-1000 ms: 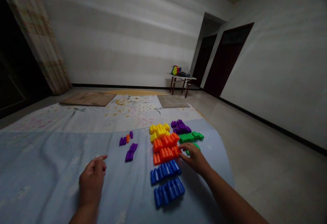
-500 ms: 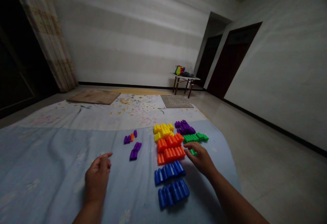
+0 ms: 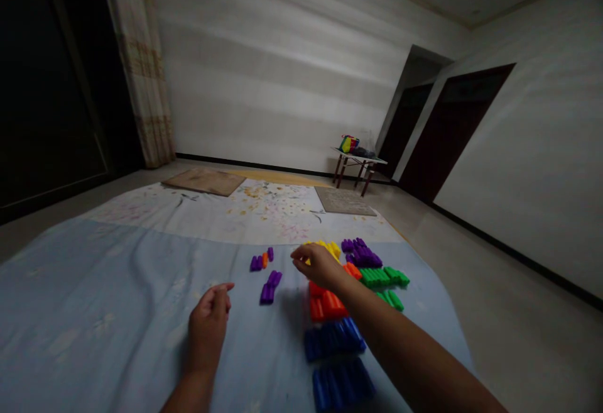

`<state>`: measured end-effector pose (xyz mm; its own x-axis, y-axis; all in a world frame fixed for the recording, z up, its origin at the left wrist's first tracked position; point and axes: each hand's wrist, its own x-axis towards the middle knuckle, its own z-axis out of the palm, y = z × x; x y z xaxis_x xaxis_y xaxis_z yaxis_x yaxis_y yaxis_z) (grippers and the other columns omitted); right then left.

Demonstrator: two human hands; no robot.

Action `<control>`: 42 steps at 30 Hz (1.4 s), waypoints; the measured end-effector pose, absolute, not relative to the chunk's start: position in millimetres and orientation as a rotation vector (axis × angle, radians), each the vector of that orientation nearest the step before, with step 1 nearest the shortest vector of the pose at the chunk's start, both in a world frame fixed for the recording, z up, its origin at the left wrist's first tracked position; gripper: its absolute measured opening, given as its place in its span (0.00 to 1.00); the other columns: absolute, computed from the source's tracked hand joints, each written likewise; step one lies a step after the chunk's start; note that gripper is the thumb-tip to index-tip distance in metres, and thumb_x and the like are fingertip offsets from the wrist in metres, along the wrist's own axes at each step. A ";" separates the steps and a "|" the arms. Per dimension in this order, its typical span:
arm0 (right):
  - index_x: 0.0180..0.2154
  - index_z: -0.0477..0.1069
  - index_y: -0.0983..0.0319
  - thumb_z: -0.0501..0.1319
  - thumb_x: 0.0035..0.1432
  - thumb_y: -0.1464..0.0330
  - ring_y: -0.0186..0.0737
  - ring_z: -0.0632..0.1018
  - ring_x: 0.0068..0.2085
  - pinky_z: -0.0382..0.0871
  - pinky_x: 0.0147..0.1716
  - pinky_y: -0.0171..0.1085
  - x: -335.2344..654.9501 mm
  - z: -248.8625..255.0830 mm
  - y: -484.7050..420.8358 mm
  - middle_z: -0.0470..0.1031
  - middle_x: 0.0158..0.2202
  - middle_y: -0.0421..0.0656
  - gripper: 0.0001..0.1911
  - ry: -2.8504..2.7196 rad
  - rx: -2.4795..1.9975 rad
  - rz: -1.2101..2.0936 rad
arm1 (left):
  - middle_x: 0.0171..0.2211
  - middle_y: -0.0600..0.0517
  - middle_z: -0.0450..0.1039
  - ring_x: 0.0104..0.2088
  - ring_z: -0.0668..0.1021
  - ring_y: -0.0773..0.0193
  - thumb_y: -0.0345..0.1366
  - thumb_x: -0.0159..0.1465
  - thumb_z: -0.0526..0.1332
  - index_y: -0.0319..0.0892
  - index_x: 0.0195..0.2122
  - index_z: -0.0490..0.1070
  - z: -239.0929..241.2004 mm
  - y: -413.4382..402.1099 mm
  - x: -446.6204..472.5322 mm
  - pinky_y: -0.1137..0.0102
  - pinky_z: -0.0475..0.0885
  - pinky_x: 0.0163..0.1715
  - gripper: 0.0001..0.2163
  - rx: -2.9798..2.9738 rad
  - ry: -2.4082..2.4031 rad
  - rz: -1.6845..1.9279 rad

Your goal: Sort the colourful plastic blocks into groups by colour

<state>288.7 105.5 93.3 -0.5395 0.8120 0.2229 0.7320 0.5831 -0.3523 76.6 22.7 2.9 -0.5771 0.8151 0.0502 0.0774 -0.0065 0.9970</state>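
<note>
My right hand reaches left across the sorted blocks, fingers curled over the yellow blocks; I cannot see whether it holds anything. Under my forearm lie orange blocks, and nearer me two rows of blue blocks. Purple blocks and green blocks lie to the right. My left hand rests on the blue sheet, fingers loosely bent and holding nothing. A short purple row and a small purple-and-orange group lie just beyond it.
The sheet's far part is white with a flower print. Two mats lie beyond it. A small table with colourful things stands by the far wall near dark doorways. Bare tiled floor runs along the right.
My right hand has moved from beside the green and orange blocks up and left to the yellow blocks. The view has shifted left. My left hand has stayed on the sheet.
</note>
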 end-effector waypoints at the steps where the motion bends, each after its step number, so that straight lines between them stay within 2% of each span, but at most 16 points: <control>1: 0.41 0.72 0.60 0.54 0.56 0.69 0.35 0.74 0.38 0.64 0.38 0.32 274.8 91.1 116.5 0.75 0.37 0.43 0.12 -2.510 -1.319 0.293 | 0.19 0.59 0.58 0.18 0.62 0.70 0.50 0.54 0.53 0.40 0.36 0.69 2.1 22.7 76.2 0.75 0.59 0.17 0.19 0.934 1.694 1.635; 5: 0.41 0.72 0.59 0.54 0.54 0.70 0.38 0.74 0.40 0.64 0.38 0.33 227.3 73.8 149.7 0.75 0.38 0.43 0.13 -2.585 -1.403 0.266 | 0.19 0.59 0.58 0.18 0.62 0.70 0.52 0.54 0.53 0.41 0.36 0.69 -2.8 23.1 73.9 0.74 0.59 0.18 0.20 0.931 1.674 1.633; 9: 0.46 0.69 0.60 0.56 0.51 0.71 0.44 0.72 0.44 0.64 0.40 0.37 200.3 55.7 164.3 0.73 0.43 0.47 0.18 -2.688 -1.399 0.240 | 0.18 0.59 0.56 0.17 0.61 0.70 0.53 0.53 0.53 0.39 0.37 0.69 -5.1 23.6 73.3 0.74 0.58 0.17 0.22 0.908 1.633 1.655; 11: 0.45 0.70 0.60 0.58 0.49 0.71 0.46 0.71 0.45 0.64 0.40 0.38 194.5 50.2 167.9 0.73 0.42 0.48 0.19 -2.759 -1.370 0.237 | 0.19 0.58 0.56 0.18 0.60 0.70 0.53 0.53 0.53 0.38 0.38 0.70 -5.6 24.0 73.6 0.74 0.58 0.17 0.22 0.909 1.623 1.666; 14: 0.42 0.72 0.59 0.59 0.47 0.72 0.44 0.72 0.43 0.64 0.39 0.36 192.9 47.2 170.8 0.73 0.40 0.46 0.17 -2.827 -1.353 0.239 | 0.19 0.58 0.57 0.18 0.61 0.70 0.52 0.54 0.53 0.38 0.38 0.70 -6.9 25.0 73.8 0.74 0.58 0.17 0.22 0.916 1.619 1.668; 17: 0.43 0.71 0.59 0.62 0.47 0.70 0.41 0.73 0.41 0.64 0.38 0.34 197.0 51.2 168.0 0.71 0.42 0.46 0.18 -2.821 -1.366 0.231 | 0.19 0.58 0.57 0.18 0.61 0.70 0.52 0.54 0.53 0.39 0.37 0.70 -8.7 26.1 73.4 0.74 0.58 0.18 0.21 0.921 1.625 1.664; 20: 0.43 0.71 0.60 0.63 0.47 0.66 0.41 0.73 0.41 0.64 0.37 0.33 204.8 62.2 155.4 0.69 0.43 0.46 0.18 -2.797 -1.350 0.218 | 0.20 0.58 0.57 0.19 0.62 0.70 0.51 0.55 0.53 0.39 0.37 0.69 -9.4 26.8 72.8 0.74 0.58 0.18 0.20 0.938 1.626 1.657; 26: 0.39 0.71 0.58 0.59 0.52 0.55 0.39 0.73 0.37 0.64 0.33 0.34 223.7 85.5 96.2 0.71 0.38 0.43 0.16 -2.748 -1.216 0.169 | 0.19 0.57 0.59 0.19 0.63 0.69 0.50 0.55 0.53 0.39 0.34 0.70 -5.6 26.6 73.9 0.74 0.60 0.19 0.19 0.975 1.646 1.662; 34: 0.40 0.70 0.58 0.60 0.51 0.61 0.39 0.73 0.35 0.63 0.28 0.32 241.7 64.9 24.3 0.71 0.36 0.43 0.14 -2.940 -0.992 0.094 | 0.19 0.58 0.59 0.19 0.63 0.70 0.48 0.55 0.52 0.40 0.34 0.70 -2.1 25.7 75.9 0.75 0.58 0.17 0.17 0.994 1.687 1.672; 38: 0.38 0.70 0.60 0.58 0.52 0.58 0.40 0.73 0.33 0.62 0.24 0.32 248.6 48.9 8.0 0.70 0.33 0.43 0.15 -3.003 -0.983 0.112 | 0.19 0.58 0.60 0.19 0.64 0.70 0.46 0.54 0.52 0.40 0.33 0.70 0.1 25.4 77.0 0.75 0.60 0.19 0.16 0.998 1.711 1.676; 42: 0.42 0.70 0.58 0.57 0.51 0.55 0.40 0.74 0.32 0.62 0.24 0.33 258.0 52.5 -2.0 0.70 0.34 0.43 0.19 -3.012 -0.975 0.271 | 0.18 0.58 0.60 0.19 0.64 0.70 0.45 0.53 0.52 0.40 0.32 0.70 2.5 24.7 78.2 0.75 0.60 0.18 0.15 0.979 1.720 1.682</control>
